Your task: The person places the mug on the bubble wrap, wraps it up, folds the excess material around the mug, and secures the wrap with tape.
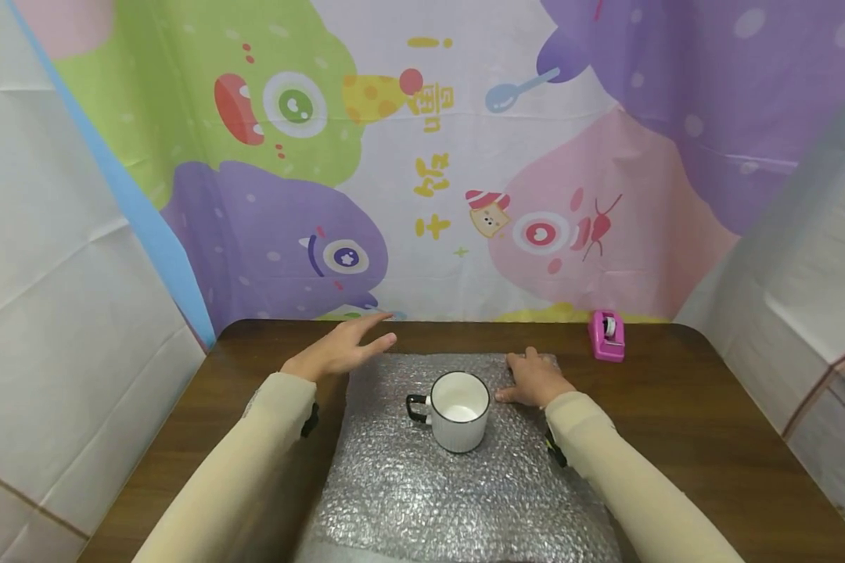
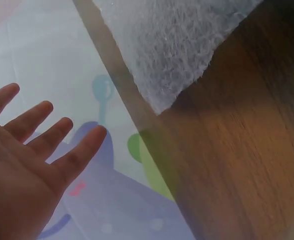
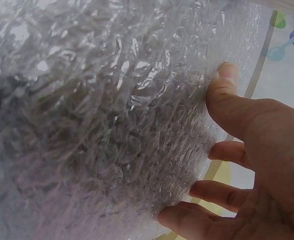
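Observation:
A white mug (image 1: 459, 413) with a dark rim and black handle stands upright on a sheet of bubble wrap (image 1: 422, 493), its handle toward the left. My left hand (image 1: 343, 348) is over the far left corner of the sheet, fingers extended and thumb apart, holding nothing. In the left wrist view that hand (image 2: 32, 160) is spread, away from the corner of the wrap (image 2: 161, 55). My right hand (image 1: 535, 379) is at the sheet's far right corner. Seen from the right wrist, its thumb (image 3: 224, 85) and loosely bent fingertips touch the wrap (image 3: 112, 125) along its edge.
On the brown wooden table (image 1: 704, 438), a pink tape dispenser (image 1: 608, 336) sits at the back right. A cartoon-printed cloth (image 1: 436, 289) hangs behind the table's far edge. Pale cloth walls (image 1: 63, 274) flank both sides.

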Available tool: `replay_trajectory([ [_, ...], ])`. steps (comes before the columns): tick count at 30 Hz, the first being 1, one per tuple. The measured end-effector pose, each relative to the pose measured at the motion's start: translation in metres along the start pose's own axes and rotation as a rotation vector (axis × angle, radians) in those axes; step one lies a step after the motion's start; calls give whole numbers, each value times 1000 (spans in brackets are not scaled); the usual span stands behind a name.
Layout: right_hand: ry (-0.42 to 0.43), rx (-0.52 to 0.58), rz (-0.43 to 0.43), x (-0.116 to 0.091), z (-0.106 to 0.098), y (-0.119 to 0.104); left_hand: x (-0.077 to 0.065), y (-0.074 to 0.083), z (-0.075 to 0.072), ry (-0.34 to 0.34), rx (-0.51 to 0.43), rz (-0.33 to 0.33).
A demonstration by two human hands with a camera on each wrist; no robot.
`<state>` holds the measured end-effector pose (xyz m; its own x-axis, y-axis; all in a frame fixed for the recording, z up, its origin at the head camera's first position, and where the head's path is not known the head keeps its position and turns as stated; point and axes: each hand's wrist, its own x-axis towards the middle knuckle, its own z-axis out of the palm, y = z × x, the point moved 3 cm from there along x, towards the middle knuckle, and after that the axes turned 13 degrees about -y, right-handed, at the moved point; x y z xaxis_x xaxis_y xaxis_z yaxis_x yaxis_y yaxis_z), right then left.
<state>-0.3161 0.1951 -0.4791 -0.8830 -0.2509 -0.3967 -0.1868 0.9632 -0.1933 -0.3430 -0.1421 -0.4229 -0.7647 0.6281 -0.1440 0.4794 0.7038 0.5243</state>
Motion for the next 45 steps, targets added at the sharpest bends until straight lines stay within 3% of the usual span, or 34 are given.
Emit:
replay_trajectory([
  [4,-4,5,-1,0,0,1,5,-8,-4,-7,-45,-43],
  [12,-5,22,-1,-2,-1,3,14,-22,-9,-82,-113,-180],
  [20,-2,18,-2,0,2,3,17,-34,-5,-109,-171,-296],
  [35,-2,18,9,1,0,1,9,-50,10,-121,-113,-373],
  [45,1,12,12,0,0,1,9,-52,14,-122,-91,-359],
])
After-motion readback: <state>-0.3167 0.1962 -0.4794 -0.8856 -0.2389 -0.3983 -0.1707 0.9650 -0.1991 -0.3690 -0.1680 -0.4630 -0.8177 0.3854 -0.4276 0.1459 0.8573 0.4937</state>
